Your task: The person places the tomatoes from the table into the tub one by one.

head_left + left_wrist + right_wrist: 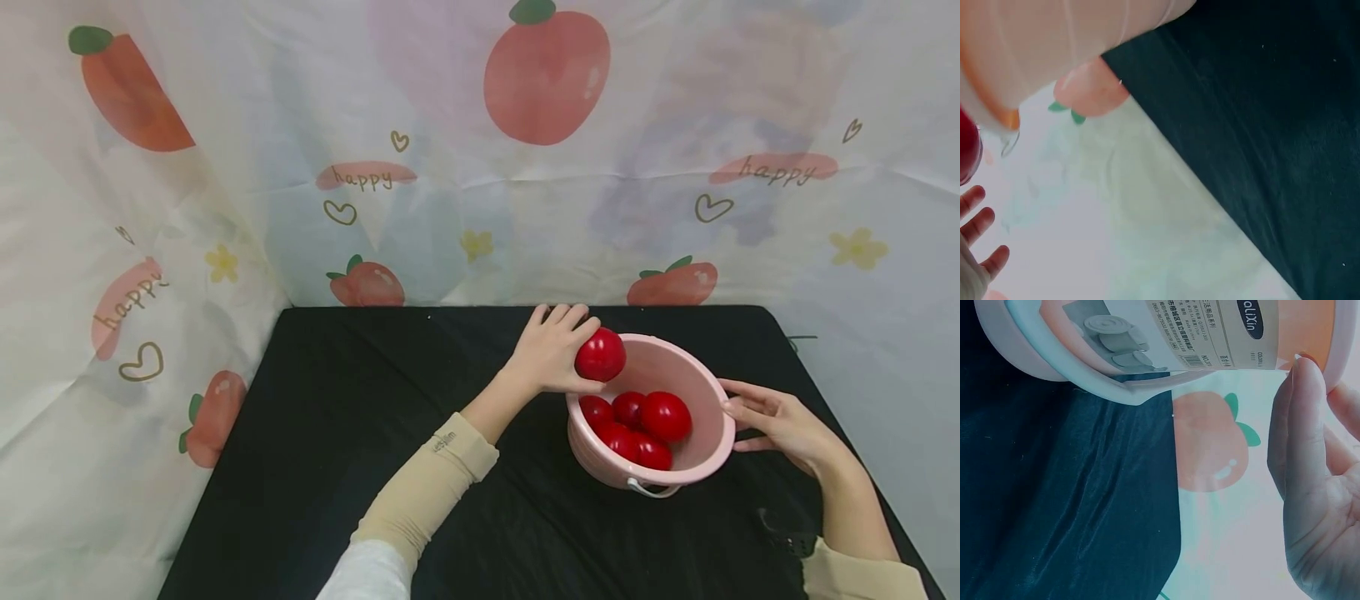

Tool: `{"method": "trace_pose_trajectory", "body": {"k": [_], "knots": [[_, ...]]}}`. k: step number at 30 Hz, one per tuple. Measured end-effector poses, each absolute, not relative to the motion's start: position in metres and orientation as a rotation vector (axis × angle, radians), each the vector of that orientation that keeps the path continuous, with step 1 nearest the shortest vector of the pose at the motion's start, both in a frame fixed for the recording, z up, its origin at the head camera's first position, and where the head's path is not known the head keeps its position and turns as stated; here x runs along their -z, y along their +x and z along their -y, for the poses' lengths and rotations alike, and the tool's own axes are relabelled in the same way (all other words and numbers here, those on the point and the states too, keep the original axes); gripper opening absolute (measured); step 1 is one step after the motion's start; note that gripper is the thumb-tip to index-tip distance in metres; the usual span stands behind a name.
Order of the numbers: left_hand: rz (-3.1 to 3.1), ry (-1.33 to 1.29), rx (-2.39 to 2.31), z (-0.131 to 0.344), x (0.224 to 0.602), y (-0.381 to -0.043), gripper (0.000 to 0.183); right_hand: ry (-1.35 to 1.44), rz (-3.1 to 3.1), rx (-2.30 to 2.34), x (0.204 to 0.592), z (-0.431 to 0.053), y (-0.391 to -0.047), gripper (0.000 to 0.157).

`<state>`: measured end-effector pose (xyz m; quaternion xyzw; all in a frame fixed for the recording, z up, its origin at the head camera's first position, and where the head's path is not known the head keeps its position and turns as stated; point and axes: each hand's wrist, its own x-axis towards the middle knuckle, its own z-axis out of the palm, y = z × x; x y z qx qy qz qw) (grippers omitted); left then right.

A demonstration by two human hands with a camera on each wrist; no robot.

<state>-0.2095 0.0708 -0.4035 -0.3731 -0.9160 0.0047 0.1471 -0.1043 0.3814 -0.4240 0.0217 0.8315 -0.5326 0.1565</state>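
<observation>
My left hand [551, 350] holds a shiny red ball [601, 355] over the left rim of a pink bucket [693, 379]. The thumb lies below the ball, and the other fingers spread above and behind it. In the left wrist view, several fingertips [979, 225] stretch out beneath the ball [967, 149]. Several more red balls [666, 417] lie inside the bucket. At the bucket's right side, my right hand [783, 425] pinches the rim. The right wrist view shows its thumb [1307, 419] against the rim, close to a printed label [1210, 334].
The bucket stands on a black-covered table [375, 433], right of the middle. Its white handle [652, 492] hangs down on the near side. A printed fabric backdrop [442, 167] rises behind and to the left of the table.
</observation>
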Motion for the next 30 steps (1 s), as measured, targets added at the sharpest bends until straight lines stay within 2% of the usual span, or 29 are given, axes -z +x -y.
{"method": "trace_pose_trajectory", "body": {"k": [19, 30], "knots": [[2.731, -1.374, -0.320, -0.134, 0.422, -0.195, 0.085, 0.049, -2.401, 1.505, 0.424, -0.381, -0.104, 0.059], [2.744, -1.350, -0.510, -0.140, 0.429, -0.194, 0.085, 0.055, -2.393, 1.503, 0.425, -0.381, -0.105, 0.059]]}}
